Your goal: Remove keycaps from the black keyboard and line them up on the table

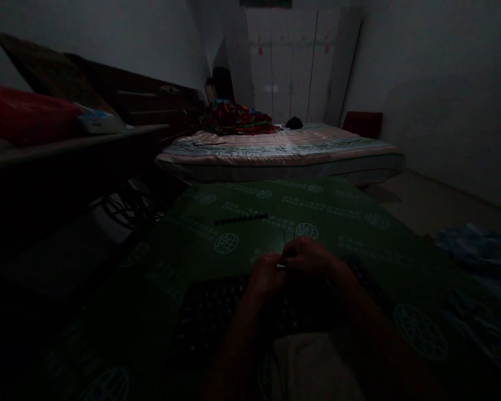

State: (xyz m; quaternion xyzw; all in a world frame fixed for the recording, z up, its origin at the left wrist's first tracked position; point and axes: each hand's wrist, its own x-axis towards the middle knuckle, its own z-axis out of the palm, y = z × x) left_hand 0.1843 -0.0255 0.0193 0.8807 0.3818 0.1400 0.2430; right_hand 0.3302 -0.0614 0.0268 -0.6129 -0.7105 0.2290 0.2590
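The room is very dim. My left hand (pixel 266 273) and my right hand (pixel 308 257) meet in front of me, fingers pinched together over a dark patterned cloth (pixel 209 317) lying on my lap. Thin wire-like needles (pixel 284 240) stick up from between the fingertips; what they hold is too dark to name. Under everything lies a green sheet (pixel 342 217) printed with white globe marks. A dark thin stick (pixel 241 219) lies on the sheet beyond my hands, apart from them.
A mattress (pixel 284 153) with a striped cover lies ahead, a colourful cloth heap (pixel 236 118) on it. A dark wooden table (pixel 75 145) with a red cushion (pixel 25 114) stands left. A white wardrobe (pixel 292 67) is at the back. Blue cloth (pixel 476 245) lies right.
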